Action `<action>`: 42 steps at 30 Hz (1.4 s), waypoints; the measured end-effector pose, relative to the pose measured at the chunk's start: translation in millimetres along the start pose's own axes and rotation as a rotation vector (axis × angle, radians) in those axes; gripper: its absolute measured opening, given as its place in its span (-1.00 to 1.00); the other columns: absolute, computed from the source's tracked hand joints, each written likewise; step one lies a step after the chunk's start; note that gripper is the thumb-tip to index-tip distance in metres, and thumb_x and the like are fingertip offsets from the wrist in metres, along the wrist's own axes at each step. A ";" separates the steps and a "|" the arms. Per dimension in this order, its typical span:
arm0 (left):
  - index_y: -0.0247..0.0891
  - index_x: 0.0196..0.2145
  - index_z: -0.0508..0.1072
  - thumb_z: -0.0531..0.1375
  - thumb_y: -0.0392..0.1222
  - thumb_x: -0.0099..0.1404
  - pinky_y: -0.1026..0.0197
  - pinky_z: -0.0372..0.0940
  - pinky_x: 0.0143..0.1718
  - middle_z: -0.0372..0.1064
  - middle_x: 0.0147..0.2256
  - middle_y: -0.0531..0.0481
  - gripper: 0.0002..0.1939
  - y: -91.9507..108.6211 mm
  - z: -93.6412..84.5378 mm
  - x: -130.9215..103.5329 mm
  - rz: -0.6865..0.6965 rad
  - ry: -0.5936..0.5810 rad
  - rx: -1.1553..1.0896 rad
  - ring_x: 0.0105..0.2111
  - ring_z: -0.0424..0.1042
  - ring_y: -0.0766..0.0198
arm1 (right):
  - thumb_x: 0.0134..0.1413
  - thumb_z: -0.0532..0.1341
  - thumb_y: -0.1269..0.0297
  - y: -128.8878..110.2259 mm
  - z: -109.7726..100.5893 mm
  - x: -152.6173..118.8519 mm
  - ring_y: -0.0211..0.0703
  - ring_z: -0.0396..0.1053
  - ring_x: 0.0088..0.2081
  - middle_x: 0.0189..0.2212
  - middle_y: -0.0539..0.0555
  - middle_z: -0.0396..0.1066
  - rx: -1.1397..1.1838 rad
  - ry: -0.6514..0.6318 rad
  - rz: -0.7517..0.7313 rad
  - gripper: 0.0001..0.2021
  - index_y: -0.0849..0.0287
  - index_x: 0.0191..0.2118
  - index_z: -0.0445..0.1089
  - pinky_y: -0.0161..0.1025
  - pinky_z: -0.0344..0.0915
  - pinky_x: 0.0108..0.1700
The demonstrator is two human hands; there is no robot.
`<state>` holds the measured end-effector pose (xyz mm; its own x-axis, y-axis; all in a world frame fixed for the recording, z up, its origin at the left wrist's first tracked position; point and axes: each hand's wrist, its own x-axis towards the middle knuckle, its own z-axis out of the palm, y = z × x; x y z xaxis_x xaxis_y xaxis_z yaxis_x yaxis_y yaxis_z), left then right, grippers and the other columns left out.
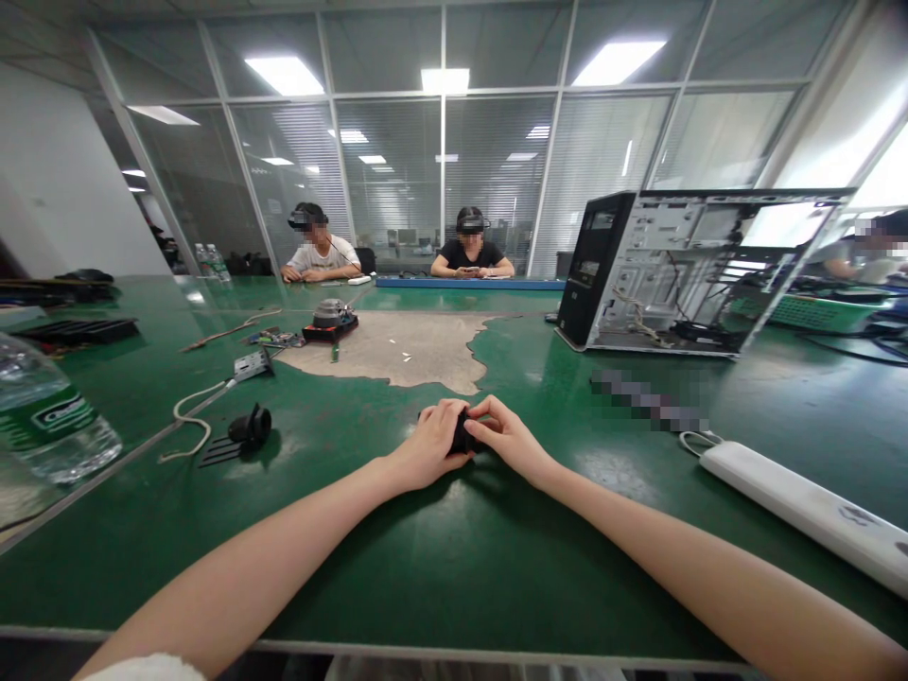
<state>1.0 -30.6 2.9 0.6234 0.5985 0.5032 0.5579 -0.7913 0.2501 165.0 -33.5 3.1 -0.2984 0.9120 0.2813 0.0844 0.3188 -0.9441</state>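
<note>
Both hands meet over the green tabletop (pixel 397 567), around a small black part (pixel 462 437) that is mostly covered by fingers. My left hand (pixel 434 443) wraps over it from the left, fingers curled across the top and thumb underneath. From the right, my right hand (pixel 505 435) pinches its edge between thumb and fingertips. What kind of part it is cannot be made out. Off to the left lies a black round piece with flat prongs (pixel 245 433), and behind it a metal bracket (pixel 252 364) with a pale cord (pixel 190 421).
An open computer case (pixel 602 274) stands at the back right. A white power strip (pixel 801 506) lies at right, a water bottle (pixel 49 416) at left. A dark round device on a red base (pixel 330 322) sits near a bare tan patch (pixel 418 345). Two people sit across the table.
</note>
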 end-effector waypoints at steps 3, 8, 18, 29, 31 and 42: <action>-0.25 -0.04 0.00 0.15 -0.19 0.10 0.01 0.05 -0.04 0.10 -0.08 -0.16 -0.48 1.1 -0.5 0.2 -0.001 0.003 0.001 -0.04 0.11 0.09 | -0.08 0.18 0.16 4.6 -1.0 3.0 -0.27 0.30 -0.37 -0.37 -0.01 0.27 0.009 -0.042 0.058 -0.76 0.17 -0.31 0.20 -0.26 0.28 -0.32; -0.23 -0.04 0.00 0.16 -0.21 0.08 -0.01 0.05 -0.04 0.11 -0.09 -0.15 -0.47 1.5 0.2 -0.2 -0.008 0.009 -0.011 -0.04 0.12 0.09 | -0.08 0.19 0.21 3.3 -3.9 -2.8 -0.25 0.30 -0.30 -0.34 -0.02 0.26 0.014 -0.147 -0.014 -0.77 0.13 -0.29 0.17 -0.26 0.29 -0.28; -0.23 -0.04 0.02 0.16 -0.21 0.08 0.00 0.06 -0.05 0.12 -0.09 -0.14 -0.48 1.2 0.4 -0.6 -0.007 0.020 -0.008 -0.04 0.12 0.09 | -0.06 0.16 0.13 6.9 1.9 3.0 -0.31 0.26 -0.41 -0.39 -0.04 0.24 -0.015 -0.001 0.000 -0.77 0.15 -0.34 0.19 -0.31 0.28 -0.40; -0.22 -0.03 0.00 0.18 -0.22 0.06 -0.02 0.04 -0.03 0.11 -0.08 -0.14 -0.44 -0.5 2.4 -0.4 -0.017 0.029 -0.011 -0.03 0.12 0.09 | -0.04 0.15 0.18 -0.4 1.0 -3.2 -0.28 0.29 -0.37 -0.42 -0.05 0.25 0.023 -0.049 -0.047 -0.82 0.14 -0.36 0.18 -0.31 0.28 -0.35; -0.22 -0.04 0.00 0.18 -0.21 0.06 -0.02 0.05 -0.04 0.11 -0.08 -0.14 -0.45 -0.5 2.2 -0.5 -0.021 0.030 -0.012 -0.03 0.12 0.09 | -0.03 0.14 0.17 3.4 1.7 -0.6 -0.29 0.29 -0.39 -0.43 -0.05 0.25 0.015 -0.015 -0.034 -0.82 0.15 -0.35 0.18 -0.31 0.28 -0.37; -0.21 -0.03 0.00 0.18 -0.24 0.05 -0.02 0.04 -0.03 0.10 -0.07 -0.14 -0.43 0.5 0.7 -0.3 -0.019 0.027 -0.025 -0.03 0.12 0.09 | -0.09 0.19 0.17 -1.8 1.6 -5.8 -0.24 0.29 -0.30 -0.37 -0.03 0.25 0.032 -0.063 -0.059 -0.78 0.13 -0.34 0.18 -0.29 0.29 -0.32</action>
<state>1.4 -31.1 2.3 0.5976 0.6104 0.5199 0.5554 -0.7828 0.2806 165.0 -39.8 2.8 -0.3613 0.8735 0.3263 0.0351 0.3624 -0.9314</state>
